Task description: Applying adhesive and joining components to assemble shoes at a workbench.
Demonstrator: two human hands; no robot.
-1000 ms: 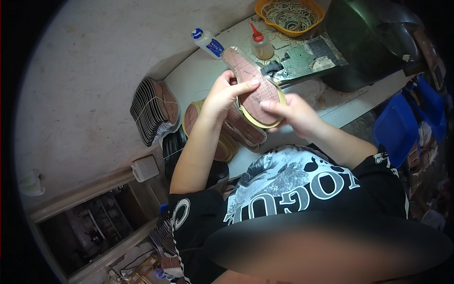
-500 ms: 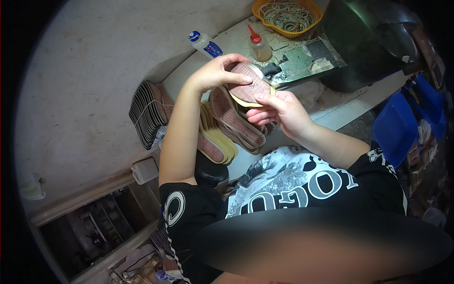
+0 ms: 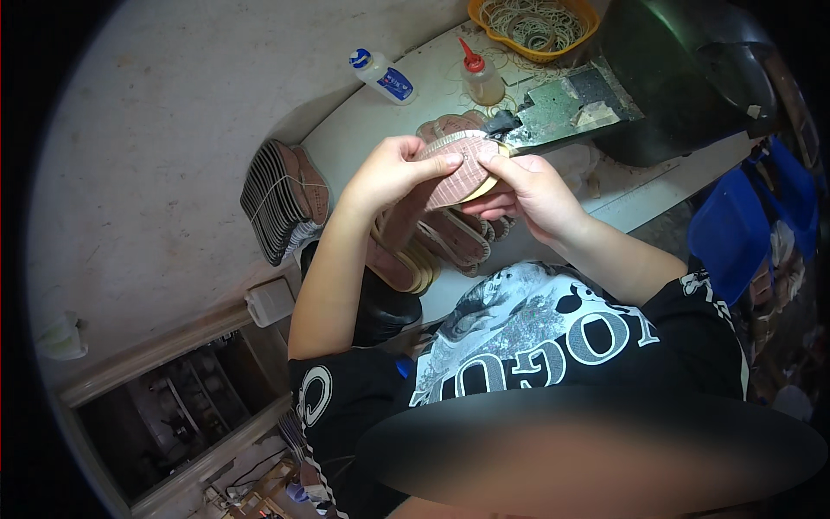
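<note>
Between my two hands is a shoe insole (image 3: 460, 180), reddish-brown with a woven-looking top and a pale yellow layer showing at its right edge. My left hand (image 3: 399, 175) grips its left side, thumb laid on the top face. At the opposite edge my right hand (image 3: 538, 192) pinches it, thumb above and fingers curled beneath. The far edge lies close to a small black part (image 3: 501, 124) of the green machine bed; whether they touch I cannot tell. Below my hands lie more insoles (image 3: 456, 238) and several yellow-edged ones (image 3: 405, 266), partly hidden by my left arm.
A black machine body (image 3: 683, 82) stands at the far right behind its green plate (image 3: 553, 108). Farther back are a red-capped squeeze bottle (image 3: 484, 85), a blue-labelled white bottle (image 3: 382, 76) and a yellow basket (image 3: 543, 57) of cords. A tied insole stack (image 3: 275, 203) leans left; blue plastic (image 3: 731, 229) hangs right.
The insole has turned and come slightly nearer me, with its long end pointing down to the left. Both hands have shifted their hold along its edges, and my right thumb sits higher on it.
</note>
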